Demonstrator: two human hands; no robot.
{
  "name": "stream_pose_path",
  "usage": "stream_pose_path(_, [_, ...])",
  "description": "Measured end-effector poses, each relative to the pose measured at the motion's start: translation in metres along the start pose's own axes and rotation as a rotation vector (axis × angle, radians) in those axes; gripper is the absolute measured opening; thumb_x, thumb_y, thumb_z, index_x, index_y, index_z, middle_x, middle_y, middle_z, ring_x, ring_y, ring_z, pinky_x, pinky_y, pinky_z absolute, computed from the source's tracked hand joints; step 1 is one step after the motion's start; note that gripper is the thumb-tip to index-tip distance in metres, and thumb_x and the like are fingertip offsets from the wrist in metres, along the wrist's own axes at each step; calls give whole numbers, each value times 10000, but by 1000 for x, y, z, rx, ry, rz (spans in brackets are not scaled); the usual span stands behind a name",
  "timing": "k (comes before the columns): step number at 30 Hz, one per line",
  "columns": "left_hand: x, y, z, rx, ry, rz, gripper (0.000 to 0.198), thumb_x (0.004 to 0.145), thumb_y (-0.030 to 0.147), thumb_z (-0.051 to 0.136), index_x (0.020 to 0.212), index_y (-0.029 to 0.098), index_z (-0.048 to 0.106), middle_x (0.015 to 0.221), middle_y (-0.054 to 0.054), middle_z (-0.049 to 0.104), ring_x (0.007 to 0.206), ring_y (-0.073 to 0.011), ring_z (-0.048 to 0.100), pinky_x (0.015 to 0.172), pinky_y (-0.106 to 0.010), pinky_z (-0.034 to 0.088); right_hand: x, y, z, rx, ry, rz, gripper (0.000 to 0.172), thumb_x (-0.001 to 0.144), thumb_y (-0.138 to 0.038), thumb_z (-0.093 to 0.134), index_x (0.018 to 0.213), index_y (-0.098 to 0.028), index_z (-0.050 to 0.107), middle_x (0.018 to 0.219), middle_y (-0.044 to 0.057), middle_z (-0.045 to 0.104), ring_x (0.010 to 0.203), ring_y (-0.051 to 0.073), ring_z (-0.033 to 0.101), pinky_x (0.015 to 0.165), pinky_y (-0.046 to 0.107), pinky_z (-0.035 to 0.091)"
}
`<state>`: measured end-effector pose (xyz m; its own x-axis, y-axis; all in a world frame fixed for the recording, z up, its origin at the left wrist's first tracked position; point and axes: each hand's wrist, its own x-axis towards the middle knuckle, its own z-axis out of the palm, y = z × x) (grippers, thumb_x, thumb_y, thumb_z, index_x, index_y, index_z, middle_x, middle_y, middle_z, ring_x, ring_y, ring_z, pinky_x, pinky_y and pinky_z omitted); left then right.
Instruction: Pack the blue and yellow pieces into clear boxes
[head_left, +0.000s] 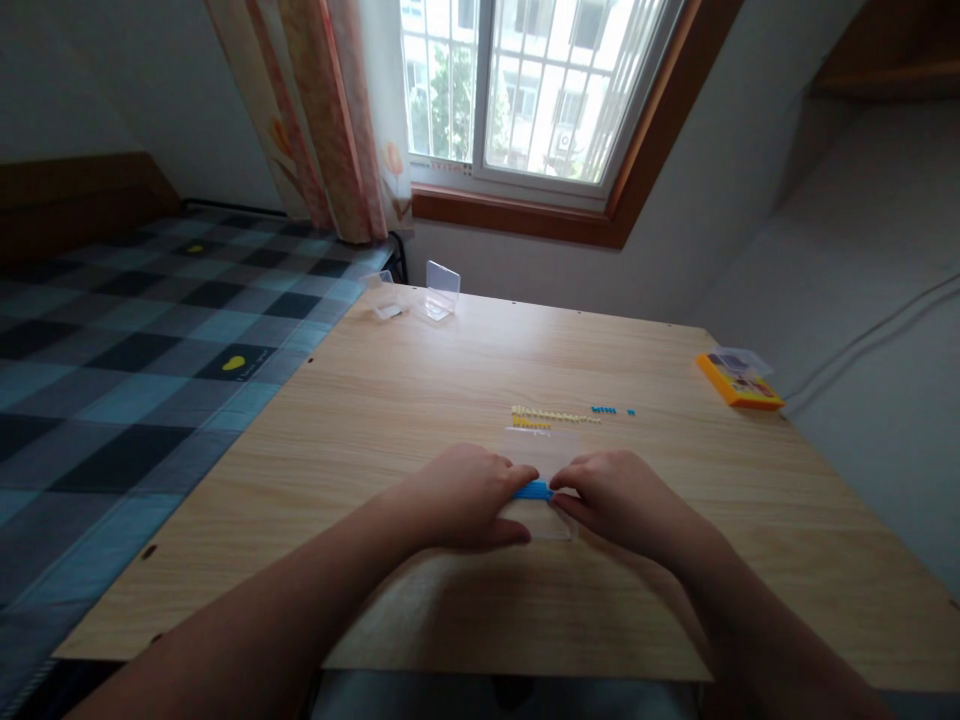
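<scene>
My left hand (469,495) lies over the left part of a blue strip (532,490), which looks made of small blocks. Its thumb stretches out apart from the other fingers, near the front of a clear plastic plate (551,525) under the strip. At the strip's right end, my right hand (611,490) has thumb and fingertips pinched together. Whatever sits in that pinch is too small or hidden to name. Just beyond the hands lie rows of small cream pieces (559,415), yellow pieces (531,422) and a few blue pieces (604,410).
Two clear plastic boxes, one an open-lidded box (441,295), stand at the table's far left corner. An orange box (739,382) with a clear lid on it rests by the right edge. A checked bed (187,330) adjoins the wooden table (390,420) on the left.
</scene>
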<state>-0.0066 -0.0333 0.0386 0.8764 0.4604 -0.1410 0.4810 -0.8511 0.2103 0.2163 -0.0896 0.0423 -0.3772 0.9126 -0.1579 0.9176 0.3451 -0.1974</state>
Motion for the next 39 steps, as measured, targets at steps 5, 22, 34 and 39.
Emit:
stream_pose_path(5, [0,0,0,1,2,8,481,875,534,694,1247,231,647,1049,-96,774,924,-310,733,741,-361,521,1,-3,1,-43,-24,28,203,936,-271,634,977,-248,831,927,64,807,818,221,732,679,295,411])
stream_pose_path(22, [1,-1,0,-3,3,8,468,866,528,709,1224,233,647,1012,-98,775,886,-312,738,705,-359,520,0,-10,2,-111,-60,78,243,954,-231,573,885,-227,806,900,73,796,794,226,723,635,298,386])
stream_pose_path(34, [2,0,-1,5,-16,6,499,862,524,717,1261,235,644,1030,-107,776,895,-322,740,699,-363,521,-4,-6,3,-96,-49,32,260,960,-202,559,894,-242,807,905,71,796,799,221,723,655,297,409])
stream_pose_path(39, [1,0,-1,8,-9,10,497,867,528,710,1260,231,640,1023,-104,775,893,-316,738,701,-355,518,-3,-9,1,-123,-81,69,266,955,-212,549,880,-227,804,916,83,798,810,231,726,653,298,408])
